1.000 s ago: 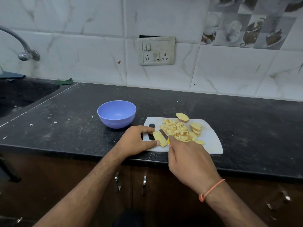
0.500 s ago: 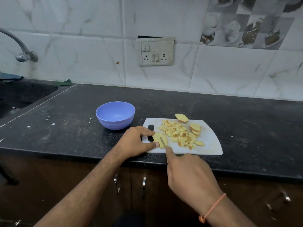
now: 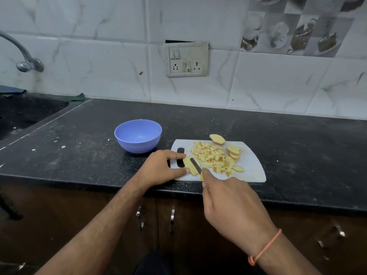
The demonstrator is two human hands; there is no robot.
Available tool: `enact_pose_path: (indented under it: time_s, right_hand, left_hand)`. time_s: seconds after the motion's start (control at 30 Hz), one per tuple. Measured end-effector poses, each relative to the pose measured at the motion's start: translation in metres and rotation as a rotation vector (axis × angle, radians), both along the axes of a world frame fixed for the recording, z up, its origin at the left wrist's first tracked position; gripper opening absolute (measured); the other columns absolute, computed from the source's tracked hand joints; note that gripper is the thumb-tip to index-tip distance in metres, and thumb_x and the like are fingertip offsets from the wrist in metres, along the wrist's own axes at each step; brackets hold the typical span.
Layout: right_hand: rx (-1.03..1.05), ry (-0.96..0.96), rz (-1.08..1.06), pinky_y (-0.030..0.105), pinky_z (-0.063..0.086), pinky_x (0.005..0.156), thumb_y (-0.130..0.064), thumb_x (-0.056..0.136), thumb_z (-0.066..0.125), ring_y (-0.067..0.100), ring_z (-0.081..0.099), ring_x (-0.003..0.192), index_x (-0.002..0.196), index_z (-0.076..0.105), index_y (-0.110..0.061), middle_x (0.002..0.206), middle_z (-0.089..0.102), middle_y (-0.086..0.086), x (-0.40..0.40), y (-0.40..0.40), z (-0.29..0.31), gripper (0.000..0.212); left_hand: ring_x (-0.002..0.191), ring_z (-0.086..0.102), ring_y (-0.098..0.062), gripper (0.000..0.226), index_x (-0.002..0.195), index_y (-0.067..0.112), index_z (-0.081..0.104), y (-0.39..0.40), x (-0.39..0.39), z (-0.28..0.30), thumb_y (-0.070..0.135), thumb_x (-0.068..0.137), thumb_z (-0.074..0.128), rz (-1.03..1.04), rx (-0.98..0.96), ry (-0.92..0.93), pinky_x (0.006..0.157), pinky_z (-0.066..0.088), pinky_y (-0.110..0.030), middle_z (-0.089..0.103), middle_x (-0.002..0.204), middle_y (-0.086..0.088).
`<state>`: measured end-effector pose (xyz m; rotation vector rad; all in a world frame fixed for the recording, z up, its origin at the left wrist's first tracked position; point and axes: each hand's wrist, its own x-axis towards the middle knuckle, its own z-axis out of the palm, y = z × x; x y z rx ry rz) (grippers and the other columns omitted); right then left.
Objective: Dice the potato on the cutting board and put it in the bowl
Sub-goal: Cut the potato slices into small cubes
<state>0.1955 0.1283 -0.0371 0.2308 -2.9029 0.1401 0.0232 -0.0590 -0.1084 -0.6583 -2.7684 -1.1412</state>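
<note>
Open black counter (image 3: 278, 135) right of cutting board (image 3: 252, 167); blue bowl (image 3: 138, 135) close at left.

A white cutting board (image 3: 252, 165) lies on the dark bench (image 3: 297, 145), near its front edge. The left hand (image 3: 160, 169) holds a potato slice (image 3: 188, 165) flat at the board's left end, over the handle slot, with forefinger and thumb at its edges. The right hand (image 3: 230, 203) grips a knife (image 3: 195, 165) with a yellow handle, its dark blade laid across that slice. A heap of diced potato (image 3: 212, 155) sits in the board's middle, with uncut slices (image 3: 234, 151) stacked to its right and one more at the far edge. A blue bowl (image 3: 138, 135) stands on the bench just left of the board. An orange band (image 3: 264, 249) circles the right wrist.
</note>
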Motion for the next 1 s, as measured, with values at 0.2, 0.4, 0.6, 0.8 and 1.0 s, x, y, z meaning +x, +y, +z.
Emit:
enact_pose_path:
  time_s: [0.2,0.4,0.6,0.8,1.0]
  right_hand:
    - [-0.025,-0.005,-0.035,0.036,0.042,0.059,-0.032,0.108,0.034,0.02,0.055,0.073,0.16,0.026,-0.024,0.086,0.063,0.0,-0.029,-0.009,-0.011,0.053]
    - [-0.018,-0.03,-0.04,0.033,0.034,0.054,-0.028,0.106,0.039,0.019,0.053,0.074,0.155,0.032,-0.023,0.088,0.062,0.0,-0.048,-0.013,-0.016,0.049]
    - [0.015,-0.034,-0.029,0.034,0.038,0.055,-0.028,0.106,0.038,0.02,0.055,0.073,0.155,0.031,-0.023,0.086,0.061,0.001,-0.051,-0.016,-0.022,0.05]
    - [0.071,-0.059,-0.011,0.032,0.028,0.048,-0.028,0.107,0.038,0.019,0.048,0.066,0.161,0.021,-0.022,0.078,0.052,0.0,-0.03,-0.01,-0.019,0.057]
    - [0.091,-0.1,0.034,0.031,0.03,0.047,-0.027,0.107,0.035,0.015,0.046,0.057,0.165,0.008,-0.022,0.074,0.057,-0.003,0.013,0.0,-0.016,0.064]
  left_hand:
    - [0.105,0.067,0.008,0.049,0.118,0.042,0.079,0.0,-0.001,0.0,0.051,0.072,0.09,0.034,0.075,-0.051,0.093,0.054,-0.025,0.075,0.114,0.028]
    - [0.098,0.069,0.009,0.045,0.114,0.038,0.082,-0.001,-0.002,0.001,0.046,0.072,0.095,0.037,0.102,-0.073,0.088,0.055,-0.022,0.077,0.108,0.026]
    - [0.103,0.068,0.01,0.046,0.117,0.036,0.082,-0.002,-0.002,0.001,0.046,0.074,0.095,0.023,0.097,-0.066,0.098,0.056,-0.026,0.076,0.112,0.026]
    - [0.113,0.066,0.005,0.046,0.119,0.037,0.081,-0.001,-0.003,0.0,0.05,0.076,0.092,0.032,0.043,-0.037,0.103,0.055,-0.031,0.075,0.12,0.024]
    - [0.116,0.064,0.004,0.046,0.119,0.037,0.08,0.0,-0.002,0.002,0.05,0.076,0.092,0.033,0.029,-0.033,0.105,0.052,-0.029,0.074,0.124,0.022]
